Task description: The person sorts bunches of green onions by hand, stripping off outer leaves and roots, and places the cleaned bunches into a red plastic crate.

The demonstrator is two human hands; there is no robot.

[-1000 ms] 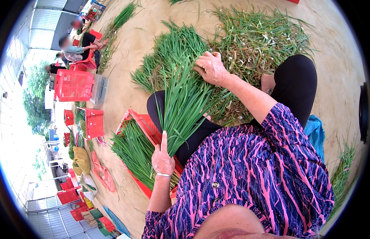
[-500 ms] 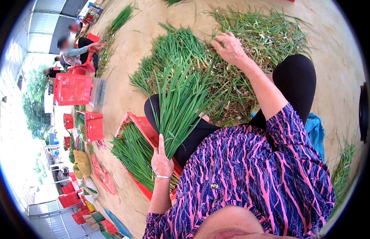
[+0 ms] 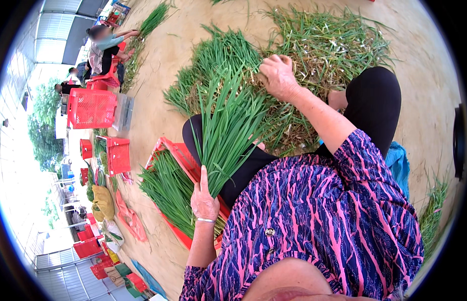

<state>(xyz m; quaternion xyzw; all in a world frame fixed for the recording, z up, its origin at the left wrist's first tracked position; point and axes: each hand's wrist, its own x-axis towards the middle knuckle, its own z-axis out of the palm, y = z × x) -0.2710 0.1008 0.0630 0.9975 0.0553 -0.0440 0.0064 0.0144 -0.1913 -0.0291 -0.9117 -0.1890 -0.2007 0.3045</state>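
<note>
My left hand [image 3: 205,203] is closed round a fanned bunch of garlic chives [image 3: 226,135], its index finger stretched along the leaves. The bunch lies across my left thigh and spreads away from me. My right hand [image 3: 278,78] hovers between two heaps, its fingers curled in near the far end of the bunch; anything pinched in them is too small to make out. Just left of it lies a pile of green chives [image 3: 226,52]. Beyond and to its right spreads a heap of loose, yellowing leaf scraps [image 3: 334,45].
Beside my left leg stands a red crate [image 3: 178,155] filled with chives [image 3: 168,188]. Farther left are more red crates [image 3: 93,110], a yellow sack [image 3: 103,202] and a pink plastic bag [image 3: 130,220]. A seated person [image 3: 103,50] handles chives at the far left. Blue cloth [image 3: 396,165] lies at my right.
My right hand has come down and left, from over the scrap heap toward the bunch. My left hand stays put. The far-left person now reaches out toward the chives.
</note>
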